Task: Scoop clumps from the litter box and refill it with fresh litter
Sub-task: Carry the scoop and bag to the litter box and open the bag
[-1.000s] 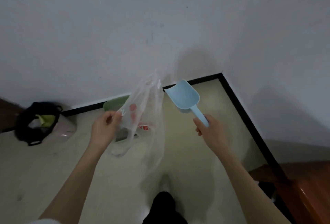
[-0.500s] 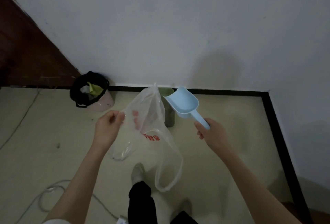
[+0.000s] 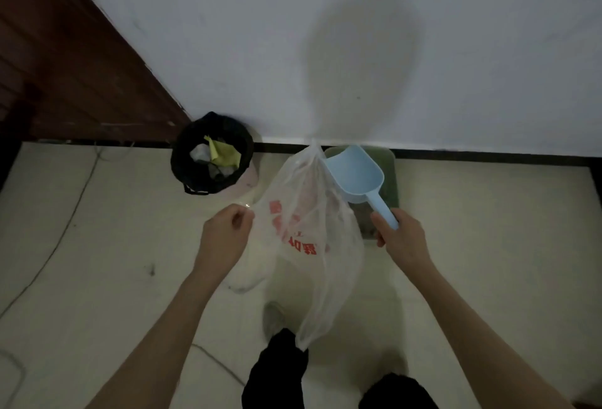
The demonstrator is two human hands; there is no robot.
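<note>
Litter box (image 3: 389, 177), a green tray, is set on the floor (image 3: 97, 262) against the wall (image 3: 488, 50), largely hidden behind the scoop (image 3: 355, 177) and the plastic bag (image 3: 309, 239); its contents cannot be made out. The blue scoop is held by its handle in the closed grip of the right hand (image 3: 402, 239), above the near part of the box. Its long axis is run from the hand up and to the left, with the open mouth pointed away toward the wall and the bowl turned upward. The thin bag is pinched at its edge by the left hand (image 3: 224, 239) and is hung limp, its mouth not seen to be spread. A spill is judged the main risk: clumps could be dropped past a slack, half-closed bag mouth onto the floor, or the flimsy film could be snagged by the scoop's rim. A lined bin (image 3: 211, 161) is stood to the left, near the wall
</note>
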